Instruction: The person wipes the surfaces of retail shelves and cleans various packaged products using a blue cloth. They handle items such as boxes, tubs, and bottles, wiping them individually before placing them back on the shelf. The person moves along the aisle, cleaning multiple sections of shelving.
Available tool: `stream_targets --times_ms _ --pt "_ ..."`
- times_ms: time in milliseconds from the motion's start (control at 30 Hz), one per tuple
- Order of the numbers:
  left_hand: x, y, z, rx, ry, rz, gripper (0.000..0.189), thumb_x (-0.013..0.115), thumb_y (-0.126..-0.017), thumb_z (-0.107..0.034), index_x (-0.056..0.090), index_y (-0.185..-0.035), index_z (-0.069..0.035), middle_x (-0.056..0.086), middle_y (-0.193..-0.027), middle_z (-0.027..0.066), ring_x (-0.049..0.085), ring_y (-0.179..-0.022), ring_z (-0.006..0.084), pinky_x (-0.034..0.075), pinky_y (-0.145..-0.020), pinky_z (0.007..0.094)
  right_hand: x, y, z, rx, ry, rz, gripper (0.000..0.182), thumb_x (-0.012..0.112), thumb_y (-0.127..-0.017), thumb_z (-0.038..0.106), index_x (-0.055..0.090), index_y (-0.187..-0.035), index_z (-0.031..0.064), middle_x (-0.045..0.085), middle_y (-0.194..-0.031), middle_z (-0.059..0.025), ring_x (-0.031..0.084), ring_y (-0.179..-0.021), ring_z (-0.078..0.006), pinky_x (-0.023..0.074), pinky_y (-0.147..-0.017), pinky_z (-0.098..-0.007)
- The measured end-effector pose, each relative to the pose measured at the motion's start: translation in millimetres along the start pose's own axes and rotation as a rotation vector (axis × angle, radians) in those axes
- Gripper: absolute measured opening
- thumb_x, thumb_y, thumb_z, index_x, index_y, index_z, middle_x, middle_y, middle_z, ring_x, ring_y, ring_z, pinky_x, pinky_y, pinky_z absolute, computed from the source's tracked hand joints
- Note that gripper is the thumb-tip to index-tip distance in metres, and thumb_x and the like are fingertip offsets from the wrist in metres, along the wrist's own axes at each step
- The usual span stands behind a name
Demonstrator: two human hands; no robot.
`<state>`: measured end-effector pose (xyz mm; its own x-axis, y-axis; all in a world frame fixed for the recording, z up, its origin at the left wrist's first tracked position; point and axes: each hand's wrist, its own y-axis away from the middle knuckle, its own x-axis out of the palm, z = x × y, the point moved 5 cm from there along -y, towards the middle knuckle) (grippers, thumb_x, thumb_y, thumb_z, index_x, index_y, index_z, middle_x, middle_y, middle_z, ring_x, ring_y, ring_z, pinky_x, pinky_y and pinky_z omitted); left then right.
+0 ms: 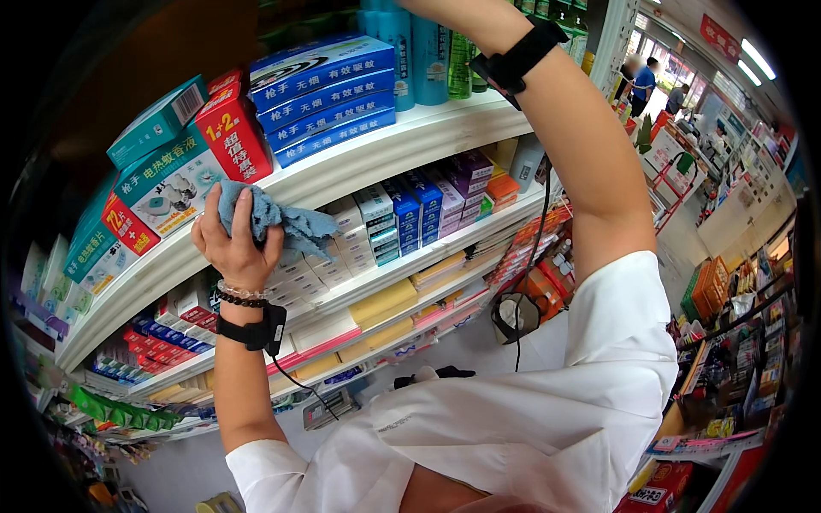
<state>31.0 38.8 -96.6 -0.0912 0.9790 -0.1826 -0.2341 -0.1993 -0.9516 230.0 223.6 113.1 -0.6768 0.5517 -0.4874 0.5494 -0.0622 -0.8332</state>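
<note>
My left hand grips a crumpled blue cloth against the front edge of the upper white shelf. Just above it stands a teal and white mosquito-repellent box, with a red box to its right. Four blue mosquito-coil boxes lie stacked further right. My right arm reaches up past the shelf's right end. Its banded wrist shows, but my right hand is beyond the top edge and out of view. Near that wrist stand blue bottles and a green bottle.
Small cartons fill the shelf below, above paper stacks. A thin black cable hangs from my right wrist; another trails from my left. A bag sits on the floor. People stand far off at upper right.
</note>
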Motion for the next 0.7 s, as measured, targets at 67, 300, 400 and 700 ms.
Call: stream_targets --times_ms 67,300,400,700 --pt "0.0 3.8 3.3 -0.005 -0.014 -0.001 0.049 0.063 -0.069 -0.031 0.059 -0.114 -0.01 0.05 -0.123 0.0207 0.049 -0.111 0.0288 0.03 -0.091 0.0404 -7.7 4.2 4.4 -0.043 -0.052 -0.146 0.019 0.057 -0.08 0.015 0.063 -0.081 -0.0032 0.061 -0.084 -0.0209 0.058 -0.083 -0.0371 0.0476 -0.074 -0.0428" --pt "3.4 -1.4 -2.5 -0.007 0.005 -0.022 0.049 0.063 -0.07 -0.032 0.059 -0.114 -0.011 0.05 -0.123 0.02 0.049 -0.111 0.0284 0.031 -0.09 0.0398 -58.3 22.1 -69.9 0.115 0.053 -0.398 0.02 0.056 -0.08 0.016 0.064 -0.086 -0.0016 0.063 -0.081 -0.0203 0.061 -0.08 -0.0353 0.0489 -0.072 -0.0398" --pt "2.8 0.6 -0.9 -0.005 -0.003 -0.013 0.049 0.063 -0.07 -0.032 0.059 -0.114 -0.011 0.05 -0.124 0.0198 0.049 -0.111 0.0284 0.031 -0.09 0.0397 -39.4 24.2 -87.8 0.315 -0.013 -0.071 0.026 0.057 -0.079 0.02 0.065 -0.089 -0.002 0.064 -0.083 -0.0212 0.063 -0.08 -0.0345 0.0497 -0.072 -0.0387" --pt "1.1 -1.8 -2.9 0.024 0.011 -0.004 0.048 0.063 -0.07 -0.025 0.058 -0.113 -0.006 0.05 -0.122 0.0232 0.049 -0.111 0.033 0.032 -0.09 0.0402 -15.7 32.2 -93.7 0.34 -0.085 0.113 0.028 0.058 -0.079 0.02 0.065 -0.095 -0.0022 0.065 -0.092 -0.0207 0.063 -0.087 -0.0329 0.0496 -0.077 -0.0381"
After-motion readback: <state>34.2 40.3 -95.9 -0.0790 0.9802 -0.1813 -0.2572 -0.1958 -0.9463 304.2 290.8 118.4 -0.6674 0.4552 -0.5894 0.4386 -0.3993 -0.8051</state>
